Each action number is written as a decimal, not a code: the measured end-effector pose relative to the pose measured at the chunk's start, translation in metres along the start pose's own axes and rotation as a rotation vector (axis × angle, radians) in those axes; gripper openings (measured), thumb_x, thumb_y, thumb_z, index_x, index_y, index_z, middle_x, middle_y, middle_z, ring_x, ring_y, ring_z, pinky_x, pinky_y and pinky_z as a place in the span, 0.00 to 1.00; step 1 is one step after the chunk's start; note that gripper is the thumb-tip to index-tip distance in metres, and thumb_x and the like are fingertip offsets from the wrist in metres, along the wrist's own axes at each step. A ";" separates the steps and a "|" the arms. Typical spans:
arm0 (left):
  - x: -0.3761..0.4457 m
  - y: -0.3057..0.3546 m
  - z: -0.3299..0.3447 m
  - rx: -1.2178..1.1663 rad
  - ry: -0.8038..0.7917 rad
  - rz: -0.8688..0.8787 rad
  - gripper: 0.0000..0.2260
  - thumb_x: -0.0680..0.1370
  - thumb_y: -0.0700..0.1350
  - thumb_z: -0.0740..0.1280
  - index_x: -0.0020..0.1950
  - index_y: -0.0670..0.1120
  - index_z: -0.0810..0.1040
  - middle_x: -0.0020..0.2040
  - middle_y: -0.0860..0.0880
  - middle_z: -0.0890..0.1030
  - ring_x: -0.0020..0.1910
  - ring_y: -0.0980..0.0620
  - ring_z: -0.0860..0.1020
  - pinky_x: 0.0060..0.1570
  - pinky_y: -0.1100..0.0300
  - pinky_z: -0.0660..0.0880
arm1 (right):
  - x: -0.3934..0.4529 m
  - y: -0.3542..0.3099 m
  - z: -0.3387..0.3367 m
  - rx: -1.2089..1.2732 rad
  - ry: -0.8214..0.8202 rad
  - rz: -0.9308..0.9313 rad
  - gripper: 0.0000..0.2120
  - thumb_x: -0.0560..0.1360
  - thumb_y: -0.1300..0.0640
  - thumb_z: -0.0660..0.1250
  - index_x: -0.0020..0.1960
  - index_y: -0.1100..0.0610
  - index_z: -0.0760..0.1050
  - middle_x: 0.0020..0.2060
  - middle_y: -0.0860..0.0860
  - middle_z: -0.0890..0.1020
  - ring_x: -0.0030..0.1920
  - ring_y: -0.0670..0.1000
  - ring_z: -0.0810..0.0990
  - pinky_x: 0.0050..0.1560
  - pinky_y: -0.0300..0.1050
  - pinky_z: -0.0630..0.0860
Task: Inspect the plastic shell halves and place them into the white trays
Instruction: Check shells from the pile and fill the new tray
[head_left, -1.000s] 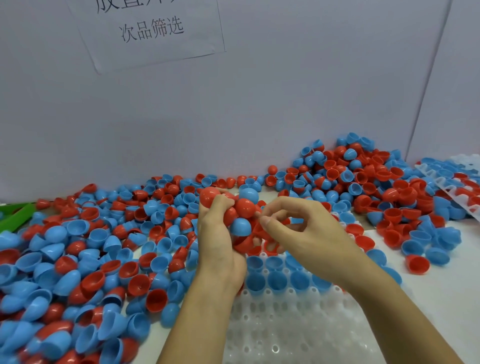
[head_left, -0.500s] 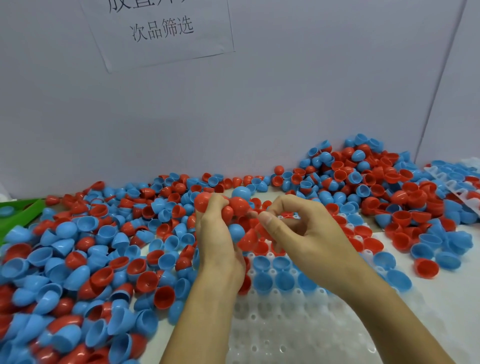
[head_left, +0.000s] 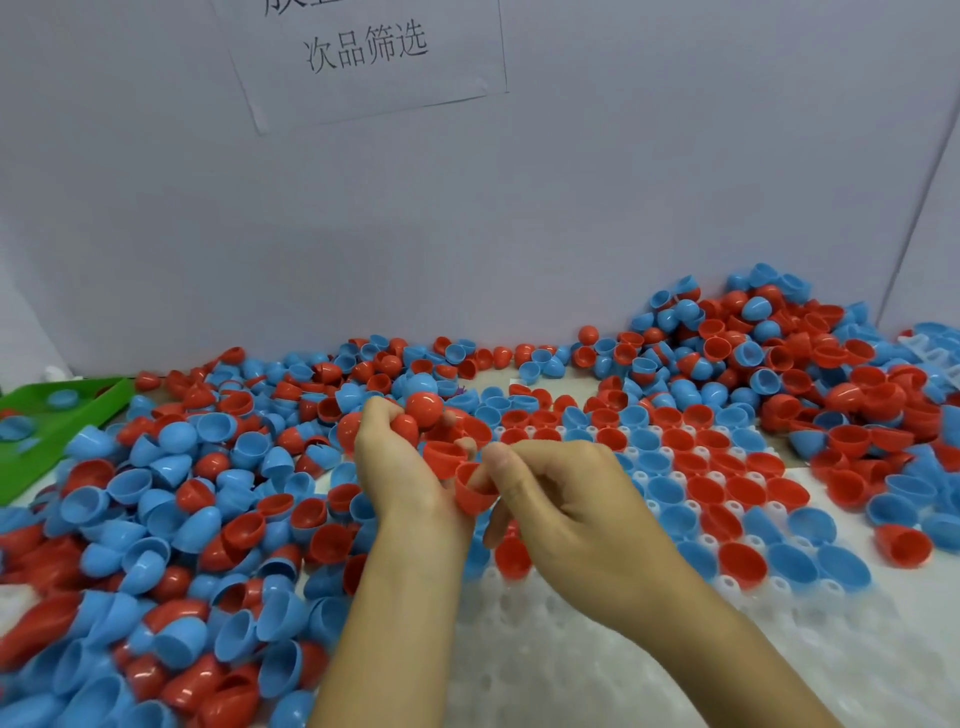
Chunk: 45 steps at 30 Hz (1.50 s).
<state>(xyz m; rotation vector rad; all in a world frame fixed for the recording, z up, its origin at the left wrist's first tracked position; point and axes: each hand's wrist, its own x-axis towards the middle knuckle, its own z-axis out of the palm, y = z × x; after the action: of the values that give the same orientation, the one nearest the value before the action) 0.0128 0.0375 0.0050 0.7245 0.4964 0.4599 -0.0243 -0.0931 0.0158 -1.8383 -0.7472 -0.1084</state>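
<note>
The left hand (head_left: 402, 467) clutches a heaped fistful of red shell halves (head_left: 423, 410); the right hand (head_left: 566, 514) pinches one red half (head_left: 474, 493) above the white tray (head_left: 545, 649) (partly filled). Overloaded, the cluster could spill.

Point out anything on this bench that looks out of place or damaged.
Two loose blue plastic shell halves lie in the green plastic tray at far left, not in the white moulded tray. No shell shows visible damage.
</note>
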 end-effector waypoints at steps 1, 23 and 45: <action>0.001 0.000 0.001 -0.042 -0.043 -0.039 0.10 0.75 0.45 0.61 0.35 0.45 0.67 0.32 0.45 0.72 0.30 0.49 0.71 0.34 0.57 0.70 | 0.000 0.001 -0.001 0.011 0.005 0.011 0.17 0.80 0.47 0.60 0.42 0.55 0.81 0.35 0.47 0.84 0.34 0.46 0.84 0.35 0.39 0.79; -0.002 0.033 -0.007 0.057 -0.062 0.091 0.10 0.75 0.42 0.62 0.33 0.47 0.75 0.30 0.49 0.77 0.32 0.54 0.76 0.23 0.63 0.71 | -0.015 -0.020 0.014 -0.772 -0.333 0.138 0.11 0.72 0.46 0.67 0.50 0.52 0.79 0.39 0.46 0.80 0.38 0.49 0.78 0.40 0.47 0.78; -0.017 0.029 0.001 -0.013 -0.176 -0.052 0.07 0.76 0.41 0.62 0.39 0.44 0.77 0.33 0.47 0.79 0.32 0.53 0.77 0.21 0.64 0.68 | -0.015 -0.017 0.027 -0.769 -0.490 0.152 0.07 0.75 0.52 0.66 0.43 0.56 0.74 0.38 0.48 0.75 0.34 0.49 0.72 0.37 0.45 0.73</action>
<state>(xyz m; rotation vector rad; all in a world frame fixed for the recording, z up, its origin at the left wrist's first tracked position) -0.0066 0.0470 0.0313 0.7309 0.3462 0.3472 -0.0526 -0.0724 0.0133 -2.7030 -0.9804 0.1900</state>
